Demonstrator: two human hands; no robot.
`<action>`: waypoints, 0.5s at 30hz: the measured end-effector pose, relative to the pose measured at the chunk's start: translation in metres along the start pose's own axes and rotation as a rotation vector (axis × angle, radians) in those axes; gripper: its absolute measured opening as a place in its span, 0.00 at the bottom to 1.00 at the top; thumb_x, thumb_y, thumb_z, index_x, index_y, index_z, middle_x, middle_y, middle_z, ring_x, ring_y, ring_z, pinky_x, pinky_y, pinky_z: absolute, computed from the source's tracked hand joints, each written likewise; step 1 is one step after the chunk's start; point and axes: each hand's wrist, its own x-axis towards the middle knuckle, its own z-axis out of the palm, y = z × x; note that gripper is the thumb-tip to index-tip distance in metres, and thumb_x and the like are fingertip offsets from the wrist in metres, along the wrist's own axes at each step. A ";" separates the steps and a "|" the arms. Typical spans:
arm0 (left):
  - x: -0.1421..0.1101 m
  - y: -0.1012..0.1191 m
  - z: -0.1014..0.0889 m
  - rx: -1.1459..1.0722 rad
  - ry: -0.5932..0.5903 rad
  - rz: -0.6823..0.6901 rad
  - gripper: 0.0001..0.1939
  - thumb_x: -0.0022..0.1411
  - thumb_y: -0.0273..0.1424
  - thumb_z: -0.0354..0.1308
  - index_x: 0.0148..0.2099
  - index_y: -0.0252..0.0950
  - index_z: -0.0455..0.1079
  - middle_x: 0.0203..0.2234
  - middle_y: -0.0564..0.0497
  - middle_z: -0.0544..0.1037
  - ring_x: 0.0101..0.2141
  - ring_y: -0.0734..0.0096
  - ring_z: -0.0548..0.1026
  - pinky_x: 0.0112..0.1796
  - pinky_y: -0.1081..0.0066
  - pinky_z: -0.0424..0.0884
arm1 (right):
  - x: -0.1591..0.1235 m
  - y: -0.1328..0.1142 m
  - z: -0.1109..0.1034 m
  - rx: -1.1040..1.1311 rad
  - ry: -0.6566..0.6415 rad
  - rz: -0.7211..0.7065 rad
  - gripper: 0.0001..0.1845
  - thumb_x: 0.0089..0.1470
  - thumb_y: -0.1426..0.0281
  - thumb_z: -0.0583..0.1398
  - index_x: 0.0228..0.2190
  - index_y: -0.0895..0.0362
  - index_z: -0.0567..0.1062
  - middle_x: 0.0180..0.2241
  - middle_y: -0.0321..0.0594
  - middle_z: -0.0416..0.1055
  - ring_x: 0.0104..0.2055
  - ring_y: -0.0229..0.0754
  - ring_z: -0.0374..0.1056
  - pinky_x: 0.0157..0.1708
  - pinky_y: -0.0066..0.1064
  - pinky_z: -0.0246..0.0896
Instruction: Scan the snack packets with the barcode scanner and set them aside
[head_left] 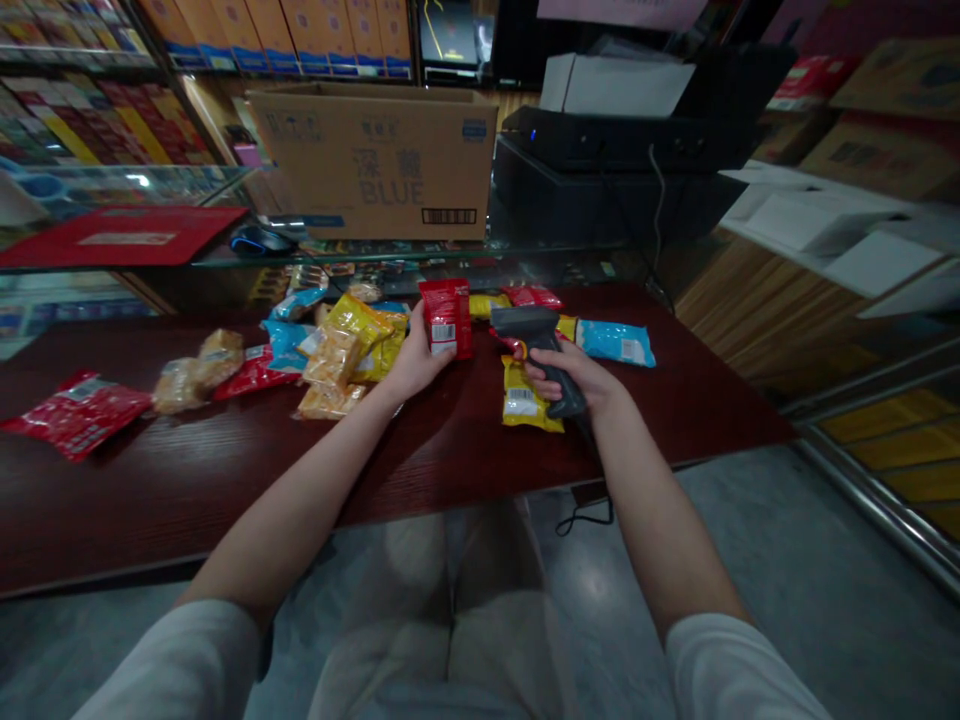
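Note:
My left hand [422, 358] grips a red snack packet [448, 312] by its left side, holding it up with a white barcode label facing me. In my right hand [576, 375] is a dark grey barcode scanner [551, 355], its head pointing left toward the red packet. Beneath and left of the scanner lies a yellow packet [521, 400], barcode up. A blue packet [619, 343] rests right of the scanner. Left of my left hand is a pile of yellow packets [360, 320], blue packets [289, 345] and clear-wrapped pastries [330, 365].
Farther left lie a red packet [79, 410] and clear-wrapped pastries [196, 375]. A cardboard box [375, 165] stands on the glass shelf [525, 250] behind the wooden table [442, 450], beside a mouse [259, 240]. A dark machine [622, 145] sits back right. A cable [585, 518] hangs at the front edge.

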 end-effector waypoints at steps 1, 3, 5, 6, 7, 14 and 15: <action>-0.001 0.001 0.000 0.027 0.006 0.009 0.48 0.53 0.27 0.62 0.71 0.34 0.43 0.62 0.33 0.67 0.59 0.54 0.72 0.60 0.53 0.66 | 0.001 0.001 0.002 -0.009 0.002 0.011 0.23 0.46 0.61 0.72 0.38 0.58 0.70 0.20 0.27 0.64 0.14 0.26 0.53 0.13 0.19 0.46; -0.003 0.004 0.001 0.041 0.008 -0.002 0.48 0.52 0.27 0.63 0.71 0.34 0.44 0.60 0.34 0.70 0.57 0.53 0.74 0.59 0.53 0.66 | 0.002 0.001 0.003 -0.020 0.005 0.035 0.22 0.46 0.63 0.72 0.38 0.58 0.70 0.20 0.27 0.64 0.15 0.26 0.53 0.13 0.19 0.46; -0.004 0.008 0.002 0.049 0.012 -0.017 0.48 0.52 0.27 0.63 0.71 0.32 0.45 0.58 0.35 0.73 0.55 0.52 0.75 0.57 0.53 0.68 | 0.003 0.001 0.004 -0.021 0.011 0.055 0.21 0.46 0.65 0.72 0.38 0.58 0.70 0.20 0.26 0.63 0.15 0.26 0.53 0.13 0.19 0.47; -0.005 0.010 0.003 0.051 0.017 -0.025 0.48 0.52 0.27 0.64 0.70 0.32 0.46 0.57 0.35 0.74 0.55 0.52 0.76 0.57 0.54 0.69 | 0.003 0.001 0.004 -0.018 0.016 0.061 0.21 0.46 0.65 0.71 0.38 0.58 0.71 0.20 0.26 0.63 0.15 0.26 0.53 0.13 0.19 0.47; -0.005 0.012 0.003 0.053 0.023 -0.036 0.48 0.51 0.28 0.64 0.70 0.32 0.47 0.56 0.35 0.74 0.54 0.52 0.76 0.56 0.55 0.69 | 0.003 0.001 0.004 -0.015 0.022 0.063 0.20 0.46 0.66 0.71 0.37 0.58 0.70 0.19 0.26 0.63 0.15 0.26 0.53 0.13 0.19 0.47; -0.006 0.019 0.003 -0.018 0.038 -0.043 0.43 0.49 0.29 0.67 0.65 0.34 0.54 0.56 0.36 0.74 0.51 0.54 0.76 0.53 0.57 0.72 | 0.002 0.003 0.000 -0.012 0.026 0.061 0.19 0.47 0.66 0.71 0.27 0.56 0.65 0.19 0.28 0.61 0.16 0.26 0.53 0.13 0.19 0.49; -0.006 0.019 0.003 -0.017 0.043 -0.019 0.41 0.49 0.28 0.67 0.63 0.34 0.55 0.57 0.36 0.73 0.52 0.54 0.76 0.54 0.56 0.71 | 0.002 0.003 0.000 -0.011 0.025 0.062 0.19 0.48 0.66 0.71 0.28 0.56 0.65 0.19 0.27 0.61 0.16 0.26 0.53 0.13 0.19 0.48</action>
